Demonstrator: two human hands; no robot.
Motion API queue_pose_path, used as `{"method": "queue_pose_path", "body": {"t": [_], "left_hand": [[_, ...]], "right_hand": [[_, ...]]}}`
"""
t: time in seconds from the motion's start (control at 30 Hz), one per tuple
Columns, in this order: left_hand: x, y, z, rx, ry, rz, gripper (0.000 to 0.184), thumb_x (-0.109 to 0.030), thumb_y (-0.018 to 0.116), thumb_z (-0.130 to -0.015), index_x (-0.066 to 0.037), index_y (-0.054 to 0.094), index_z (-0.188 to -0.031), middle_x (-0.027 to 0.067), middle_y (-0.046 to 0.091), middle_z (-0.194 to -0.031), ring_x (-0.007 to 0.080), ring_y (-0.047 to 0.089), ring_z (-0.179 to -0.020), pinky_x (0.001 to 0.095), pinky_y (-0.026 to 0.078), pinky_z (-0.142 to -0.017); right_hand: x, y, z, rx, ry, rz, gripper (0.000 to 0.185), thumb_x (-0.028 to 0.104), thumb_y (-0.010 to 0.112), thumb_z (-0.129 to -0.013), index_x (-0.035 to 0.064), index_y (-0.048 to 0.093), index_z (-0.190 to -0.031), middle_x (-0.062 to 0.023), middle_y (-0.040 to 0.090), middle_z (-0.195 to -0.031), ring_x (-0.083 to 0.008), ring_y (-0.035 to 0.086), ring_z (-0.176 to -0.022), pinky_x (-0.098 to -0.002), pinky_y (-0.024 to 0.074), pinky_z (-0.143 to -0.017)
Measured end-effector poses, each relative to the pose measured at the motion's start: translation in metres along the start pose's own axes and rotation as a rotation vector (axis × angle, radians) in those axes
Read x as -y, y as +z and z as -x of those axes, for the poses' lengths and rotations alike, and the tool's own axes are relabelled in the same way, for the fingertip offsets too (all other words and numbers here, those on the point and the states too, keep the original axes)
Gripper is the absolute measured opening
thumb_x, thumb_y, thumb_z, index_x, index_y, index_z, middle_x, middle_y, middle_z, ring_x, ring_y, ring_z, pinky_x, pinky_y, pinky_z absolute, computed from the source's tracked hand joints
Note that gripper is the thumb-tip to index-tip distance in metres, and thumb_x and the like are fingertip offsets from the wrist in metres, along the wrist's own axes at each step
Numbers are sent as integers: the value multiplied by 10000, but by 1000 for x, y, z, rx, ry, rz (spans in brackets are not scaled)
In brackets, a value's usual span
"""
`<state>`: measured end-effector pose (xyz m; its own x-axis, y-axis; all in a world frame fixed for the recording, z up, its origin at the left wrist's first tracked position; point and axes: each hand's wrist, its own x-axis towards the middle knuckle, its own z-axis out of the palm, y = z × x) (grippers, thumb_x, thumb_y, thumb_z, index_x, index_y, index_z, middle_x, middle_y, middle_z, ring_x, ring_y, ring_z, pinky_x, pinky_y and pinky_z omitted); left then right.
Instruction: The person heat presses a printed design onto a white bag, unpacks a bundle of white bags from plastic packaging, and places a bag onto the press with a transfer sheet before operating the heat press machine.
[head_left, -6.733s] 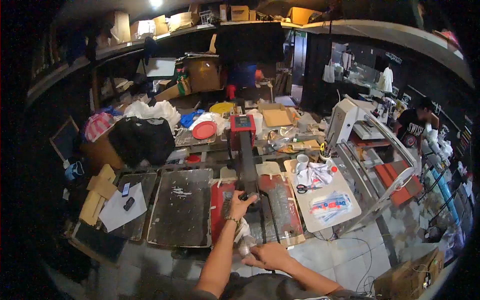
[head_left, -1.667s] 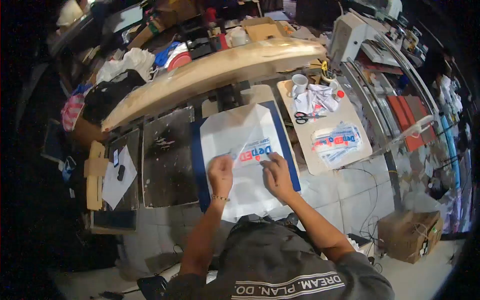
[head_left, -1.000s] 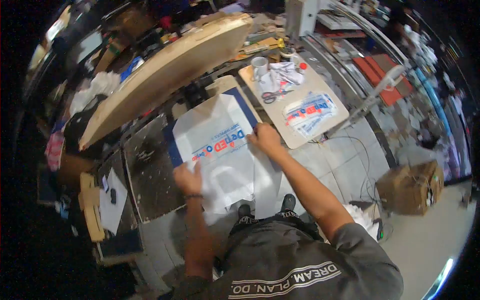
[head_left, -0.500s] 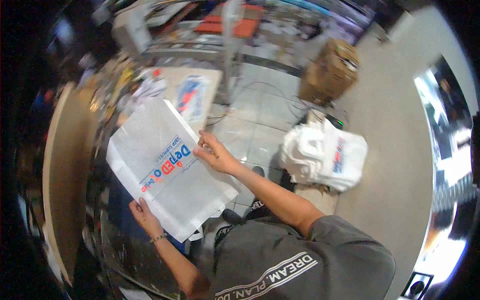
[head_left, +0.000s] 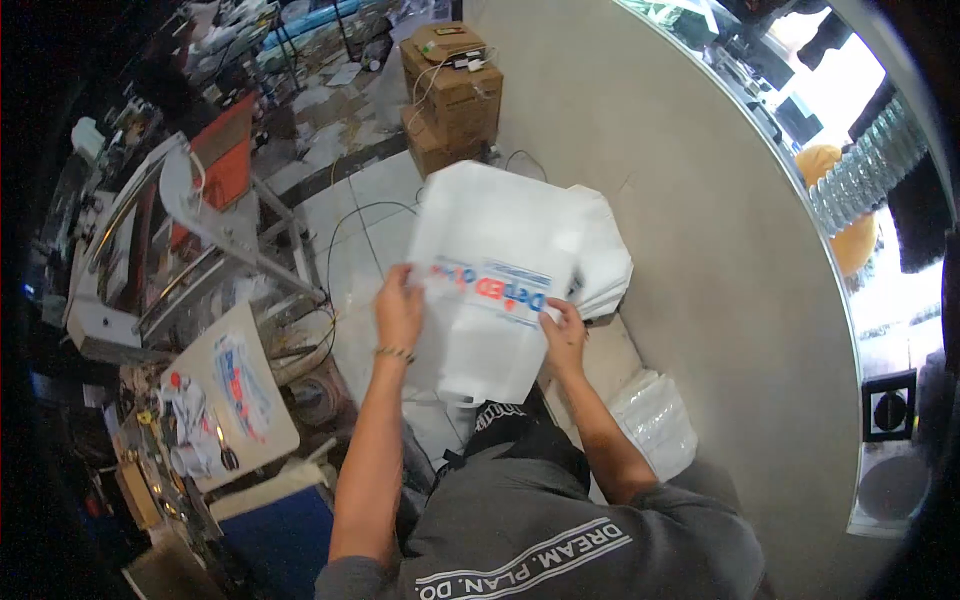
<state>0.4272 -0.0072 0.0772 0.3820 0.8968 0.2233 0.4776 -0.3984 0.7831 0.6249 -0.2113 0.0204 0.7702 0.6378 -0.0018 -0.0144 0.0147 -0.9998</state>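
The white bag (head_left: pixel 488 345) stands at the centre of the frame, its printed face toward you. Your left hand (head_left: pixel 400 310) is closed on its left edge; your right hand (head_left: pixel 563 335) pinches the right edge beside the print (head_left: pixel 505 292). This opposed grip probably keeps the thin panel spread. The fingers behind it are hidden, and the smaller lettering is too blurred to read. To its right, the bag partly covers a white stack (head_left: pixel 605 245); you cannot tell whether they touch. At lower right, your forearm (head_left: pixel 612 440) overlaps a clear-wrapped bundle (head_left: pixel 660 420). At left, a pale board (head_left: pixel 275 415) bears a similar print; below it, a blue pad (head_left: pixel 280 535) runs into shadow, its extent unclear.
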Motion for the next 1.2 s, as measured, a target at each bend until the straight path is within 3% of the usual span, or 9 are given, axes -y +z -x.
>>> {"method": "queue_pose_path", "body": {"t": [0.2,0.33,0.53,0.6,0.73,0.87,0.93,1.13,1.2], "left_hand": [[-71,161,-107,20,482,-264,400,-52,679,-813,-48,601,-1205,239,596,-1237,419,550,-1193,488,455,-972],[-37,214,-79,533,430,-424,495,-241,741,-816,-106,597,-1270,237,465,-1435,451,383,-1367,584,322,-1108],[34,246,-67,794,339,-675,702,-550,656,-860,-202,519,-1455,177,286,-1605,493,113,-1491,720,133,-1136],[45,256,-72,816,341,-681,674,-549,640,-873,-197,536,-1438,170,283,-1610,499,123,-1488,721,135,-1136],[45,256,-82,823,333,-616,618,-542,587,-909,-157,578,-1393,190,355,-1578,489,245,-1459,692,231,-1118],[57,226,-110,862,301,19,319,-241,660,-906,-30,691,-1143,179,682,-1178,349,646,-1066,441,503,-960],[43,173,-145,1006,228,128,267,-241,638,-943,-42,699,-1110,205,706,-983,364,683,-887,442,547,-803],[171,90,-207,1052,34,172,444,-447,607,-964,-46,692,-1136,164,722,-1011,310,695,-922,416,541,-831],[217,67,-234,1020,30,247,481,-482,595,-965,-44,685,-1142,157,723,-1004,305,694,-918,417,540,-834]], "right_hand": [[-97,-34,-81,-471,104,-209,360,-55,697,-882,-41,567,-1217,-132,618,-1187,-189,582,-1085,-310,459,-980],[-181,-45,-111,-558,247,-163,412,-17,726,-855,-10,567,-1235,-118,602,-1157,-200,540,-1119,-313,410,-998],[-166,-46,-117,-425,430,667,497,154,796,-800,27,595,-1236,-240,579,-1222,-344,536,-1168,-440,388,-1051],[-158,-35,-124,-360,65,1091,575,198,802,-782,19,579,-1281,-295,544,-1310,-428,476,-1274,-498,343,-1106],[-193,-13,-149,53,-160,707,584,270,788,-828,-15,578,-1292,-255,548,-1352,-430,481,-1295,-501,369,-1096],[-193,-4,-167,226,-110,925,656,299,799,-815,-42,554,-1318,-247,499,-1443,-413,450,-1352,-481,363,-1116],[-224,-17,-168,150,-228,909,637,293,814,-800,-30,572,-1293,-235,527,-1407,-392,486,-1306,-465,391,-1086],[-100,105,-228,161,-105,974,431,199,819,-797,-1,656,-1142,-159,688,-1046,-320,644,-981,-421,504,-928],[-79,181,-248,140,151,647,314,161,782,-846,-8,681,-1090,-137,708,-1015,-264,670,-941,-375,535,-872]]}}
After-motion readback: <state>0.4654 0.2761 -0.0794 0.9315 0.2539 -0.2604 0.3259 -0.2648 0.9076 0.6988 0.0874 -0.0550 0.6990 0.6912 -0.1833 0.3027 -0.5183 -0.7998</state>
